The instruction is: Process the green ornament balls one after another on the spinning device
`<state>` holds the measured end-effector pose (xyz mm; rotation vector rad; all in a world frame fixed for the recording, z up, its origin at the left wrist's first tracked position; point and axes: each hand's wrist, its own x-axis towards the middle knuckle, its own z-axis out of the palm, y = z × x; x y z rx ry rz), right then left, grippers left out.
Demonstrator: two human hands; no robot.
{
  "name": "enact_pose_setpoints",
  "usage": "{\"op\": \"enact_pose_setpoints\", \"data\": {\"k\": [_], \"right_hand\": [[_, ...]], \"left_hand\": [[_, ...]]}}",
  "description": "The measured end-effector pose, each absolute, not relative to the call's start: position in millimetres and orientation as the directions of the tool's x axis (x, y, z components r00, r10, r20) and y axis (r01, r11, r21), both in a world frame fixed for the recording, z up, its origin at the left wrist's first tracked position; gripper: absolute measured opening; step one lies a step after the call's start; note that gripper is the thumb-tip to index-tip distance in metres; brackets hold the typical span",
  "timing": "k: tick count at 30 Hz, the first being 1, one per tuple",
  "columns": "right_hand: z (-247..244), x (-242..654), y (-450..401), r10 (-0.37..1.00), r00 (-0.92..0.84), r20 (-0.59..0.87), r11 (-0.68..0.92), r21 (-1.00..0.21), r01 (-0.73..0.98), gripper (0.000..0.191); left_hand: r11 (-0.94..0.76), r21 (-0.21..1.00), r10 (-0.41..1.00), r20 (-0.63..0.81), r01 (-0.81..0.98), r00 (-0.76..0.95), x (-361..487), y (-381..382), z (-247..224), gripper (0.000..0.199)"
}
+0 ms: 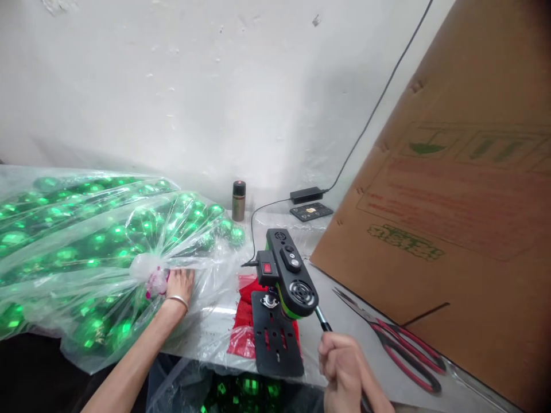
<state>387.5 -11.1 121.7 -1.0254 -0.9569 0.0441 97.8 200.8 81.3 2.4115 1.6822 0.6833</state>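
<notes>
My left hand [179, 284], with a bracelet at the wrist, is closed on the clear plastic bag [144, 268] beside its gathered, knotted end. Pink bits show at that knot. Inside the bag are many shiny green ball ornaments [189, 209]. My right hand [344, 367] is wrapped round the black handle of a metal rod [321, 316], which meets the side of a black machine [286, 267]. Two round grilles and a red switch mark this machine, and a slotted black plate [278, 338] extends below it. Red fabric [243, 315] lies under the plate.
Large red-and-black scissors [404, 344] lie right of the machine, beside a tall cardboard box [430, 201]. A small bottle [238, 201], a power adapter [307, 195] with its cable and a dark flat pad [310, 211] are by the wall. More green balls [249, 387] show below the table edge.
</notes>
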Motion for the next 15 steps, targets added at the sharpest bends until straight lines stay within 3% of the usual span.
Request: {"op": "enact_pose_setpoints", "data": {"k": [6, 8, 9, 11, 13, 15], "right_hand": [[123, 385, -9, 0.398, 0.606, 0.689, 0.591, -0.698, 0.405, 0.052], [121, 386, -9, 0.416, 0.609, 0.676, 0.581, -0.712, 0.393, 0.051], [119, 386, -9, 0.419, 0.608, 0.675, 0.580, -0.714, 0.392, 0.051], [118, 386, -9, 0.403, 0.613, 0.680, 0.587, -0.706, 0.396, 0.051], [120, 385, -9, 0.393, 0.616, 0.683, 0.592, -0.700, 0.399, 0.052], [125, 383, -8, 0.389, 0.618, 0.683, 0.587, -0.701, 0.405, 0.052]], "left_hand": [[-0.290, 0.348, 0.956, 0.153, 0.892, 0.251, 101, 199, 94, 0.019], [-0.306, 0.378, 0.952, 0.137, 0.874, 0.274, 108, 198, 102, 0.033], [-0.310, 0.448, 0.951, 0.136, 0.839, 0.279, 113, 195, 105, 0.042], [-0.250, 0.719, 0.963, 0.114, 0.649, 0.245, 127, 186, 107, 0.060], [-0.046, 0.966, 0.980, -0.005, 0.253, 0.199, 145, 170, 102, 0.076], [0.196, 0.973, 0.956, -0.163, -0.119, 0.242, 165, 150, 90, 0.086]]}}
